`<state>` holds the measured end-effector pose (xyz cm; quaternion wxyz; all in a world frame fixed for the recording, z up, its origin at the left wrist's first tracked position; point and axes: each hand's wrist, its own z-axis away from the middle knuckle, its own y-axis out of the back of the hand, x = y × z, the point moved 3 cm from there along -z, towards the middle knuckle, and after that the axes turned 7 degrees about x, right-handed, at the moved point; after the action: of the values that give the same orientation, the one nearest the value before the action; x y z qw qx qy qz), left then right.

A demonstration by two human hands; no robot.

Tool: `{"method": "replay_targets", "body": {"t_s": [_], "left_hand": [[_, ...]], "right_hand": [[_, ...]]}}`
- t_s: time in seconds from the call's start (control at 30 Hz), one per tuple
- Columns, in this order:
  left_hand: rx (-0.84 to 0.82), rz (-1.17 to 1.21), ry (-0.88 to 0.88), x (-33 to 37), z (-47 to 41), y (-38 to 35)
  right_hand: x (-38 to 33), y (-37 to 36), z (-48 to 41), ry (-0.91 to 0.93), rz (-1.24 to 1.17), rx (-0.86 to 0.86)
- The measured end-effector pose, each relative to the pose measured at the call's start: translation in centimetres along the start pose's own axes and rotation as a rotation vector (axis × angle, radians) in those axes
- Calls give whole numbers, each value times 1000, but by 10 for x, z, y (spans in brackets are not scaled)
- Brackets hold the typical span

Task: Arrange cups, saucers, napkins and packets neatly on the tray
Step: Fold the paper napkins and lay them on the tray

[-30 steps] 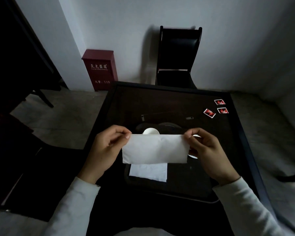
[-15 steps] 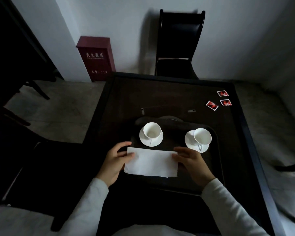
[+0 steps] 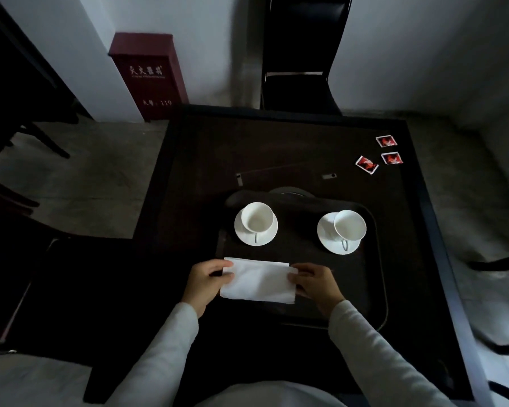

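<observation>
A dark tray (image 3: 376, 289) lies on the dark table. Two white cups stand on white saucers at its far side, the left cup (image 3: 257, 217) and the right cup (image 3: 349, 225), handles toward me. A folded white napkin (image 3: 259, 282) lies flat on the tray's near left part. My left hand (image 3: 206, 282) pinches its left edge and my right hand (image 3: 315, 282) pinches its right edge. Three red packets (image 3: 379, 155) lie on the table at the far right, off the tray.
A black chair (image 3: 300, 54) stands at the table's far side against the white wall. A dark red box (image 3: 149, 71) sits on the floor to the left. Two small grey items (image 3: 328, 176) lie on the table beyond the tray.
The napkin, held up in the air a second ago, came down flat onto the tray's near part. Both hands stay on its edges, and the view shifted downward.
</observation>
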<state>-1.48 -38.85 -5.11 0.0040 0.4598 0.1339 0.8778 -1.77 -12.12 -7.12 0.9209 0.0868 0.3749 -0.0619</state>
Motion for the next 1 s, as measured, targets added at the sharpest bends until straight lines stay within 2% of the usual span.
{"method": "replay_targets", "body": {"t_s": [0.4,1.0], "left_hand": [[3,-224,20,-21,-28,-8],[42,-350,-7,-33,-43,-7]], "right_hand": [[14,0,-38,-19,232,74],[21,-8,-50,-5,287,77]]}}
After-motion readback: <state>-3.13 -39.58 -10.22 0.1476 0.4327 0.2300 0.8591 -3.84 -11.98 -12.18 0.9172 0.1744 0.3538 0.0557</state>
